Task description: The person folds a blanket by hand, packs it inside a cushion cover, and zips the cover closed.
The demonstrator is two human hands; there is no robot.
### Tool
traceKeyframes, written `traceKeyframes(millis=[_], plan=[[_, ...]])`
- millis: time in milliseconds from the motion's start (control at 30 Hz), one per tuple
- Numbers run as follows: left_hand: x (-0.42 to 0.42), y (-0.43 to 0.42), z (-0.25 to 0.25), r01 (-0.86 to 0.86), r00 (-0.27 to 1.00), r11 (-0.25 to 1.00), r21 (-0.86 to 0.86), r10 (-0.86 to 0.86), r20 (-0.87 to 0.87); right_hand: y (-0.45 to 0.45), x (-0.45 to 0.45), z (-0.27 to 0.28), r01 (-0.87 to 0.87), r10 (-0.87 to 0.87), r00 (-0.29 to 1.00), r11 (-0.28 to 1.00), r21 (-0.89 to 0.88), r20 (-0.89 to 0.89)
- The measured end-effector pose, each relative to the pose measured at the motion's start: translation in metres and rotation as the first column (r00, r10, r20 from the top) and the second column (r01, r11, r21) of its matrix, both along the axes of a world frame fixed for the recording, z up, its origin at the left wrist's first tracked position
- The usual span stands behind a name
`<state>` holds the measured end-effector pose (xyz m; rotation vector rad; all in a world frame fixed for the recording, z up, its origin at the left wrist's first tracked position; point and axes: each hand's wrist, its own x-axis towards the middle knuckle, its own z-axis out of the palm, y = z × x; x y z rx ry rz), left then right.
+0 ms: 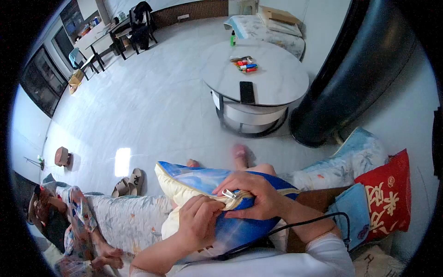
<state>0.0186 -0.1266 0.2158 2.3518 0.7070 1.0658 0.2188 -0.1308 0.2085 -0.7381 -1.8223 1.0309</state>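
Observation:
A blue and cream zippered cushion (184,177) rests across my lap. Its zipper edge faces up, with a silver zipper pull (228,194) showing between my hands. My left hand (198,219) is closed, fingers pinching the cream fabric beside the zipper. From the other side my right hand (256,194) grips the blue edge, thumb below and fingers over the top, right by the pull. Whether any fingertip touches the pull itself I cannot tell. A black cable (309,222) runs over my right forearm.
Ahead stands a round white table (281,78) with a black phone (247,92), several markers (248,68) and a green bottle (233,39). To my right are a red cushion (390,194) and a blue folded cloth (353,207). Another person's feet (108,256) rest at left, near slippers (131,183).

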Motion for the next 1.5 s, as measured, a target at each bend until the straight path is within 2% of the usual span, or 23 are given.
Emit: traceKeyframes(millis=[100, 267, 333, 367, 433, 500, 567, 733, 900, 933, 1000, 1167, 1333, 1400, 1467, 1500], plan=[[0.0, -0.001, -0.002, -0.038, 0.999, 0.999, 0.015, 0.039, -0.012, -0.001, 0.001, 0.003, -0.005, 0.005, 0.999, 1.0, 0.017, -0.032], [-0.002, 0.0, 0.003, -0.049, 0.998, 0.999, 0.003, 0.049, -0.026, -0.002, 0.003, 0.002, 0.04, -0.042, 0.998, 0.996, -0.075, -0.035], [-0.002, -0.001, 0.007, -0.049, 0.998, 0.99, 0.132, 0.054, -0.037, -0.003, 0.004, 0.004, 0.041, -0.043, 0.999, 0.994, -0.1, -0.025], [-0.001, 0.0, 0.009, -0.049, 0.998, 0.99, 0.132, 0.054, -0.038, -0.004, 0.004, 0.005, 0.045, -0.047, 0.999, 0.991, -0.125, -0.013], [0.004, 0.007, 0.014, -0.081, 0.995, 0.97, 0.227, 0.066, 0.076, -0.007, 0.002, 0.002, 0.068, -0.066, 0.998, 0.99, -0.12, 0.019], [0.006, 0.015, 0.026, -0.056, 0.997, 0.986, 0.158, 0.046, 0.067, -0.01, 0.0, 0.003, 0.085, -0.08, 0.995, 0.99, -0.115, 0.052], [0.009, 0.021, 0.039, 0.107, 0.989, 0.994, 0.032, -0.103, -0.106, -0.013, -0.003, 0.008, 0.161, -0.154, 0.98, 0.986, -0.045, 0.126], [0.01, 0.025, 0.035, 0.149, 0.988, 0.984, 0.102, -0.144, -0.057, -0.014, -0.006, 0.005, 0.235, -0.24, 0.963, 0.97, 0.055, 0.12], [0.012, 0.019, 0.041, 0.089, 0.993, 0.99, 0.109, -0.081, -0.083, -0.013, -0.008, 0.008, 0.275, -0.29, 0.949, 0.953, 0.124, 0.127], [0.01, 0.02, 0.04, 0.09, 0.993, 0.99, 0.11, -0.081, -0.084, -0.012, -0.008, 0.007, 0.271, -0.288, 0.95, 0.953, 0.137, 0.119], [0.006, 0.024, 0.035, 0.119, 0.987, 0.967, 0.226, -0.091, -0.132, -0.011, -0.009, 0.006, 0.27, -0.288, 0.951, 0.951, 0.151, 0.111], [0.012, 0.025, 0.027, 0.072, 0.997, 0.973, 0.221, -0.073, -0.004, -0.01, -0.005, 0.012, 0.2, -0.2, 0.98, 0.979, 0.03, 0.008], [0.013, 0.02, 0.026, 0.002, 1.0, 0.972, 0.237, -0.007, 0.017, -0.012, -0.004, 0.004, 0.177, -0.176, 0.984, 0.984, 0.022, -0.03], [0.015, 0.018, 0.026, -0.066, 0.994, 0.978, 0.197, 0.047, 0.1, -0.013, -0.005, 0.003, 0.187, -0.186, 0.981, 0.982, 0.029, -0.056], [0.014, 0.016, 0.027, -0.073, 0.994, 0.976, 0.204, 0.055, 0.092, -0.014, -0.003, 0.0, 0.168, -0.17, 0.967, 0.985, -0.023, -0.189], [0.014, 0.016, 0.027, -0.08, 0.994, 0.975, 0.208, 0.063, 0.086, -0.014, -0.003, -0.001, 0.168, -0.169, 0.967, 0.985, -0.021, -0.189]])
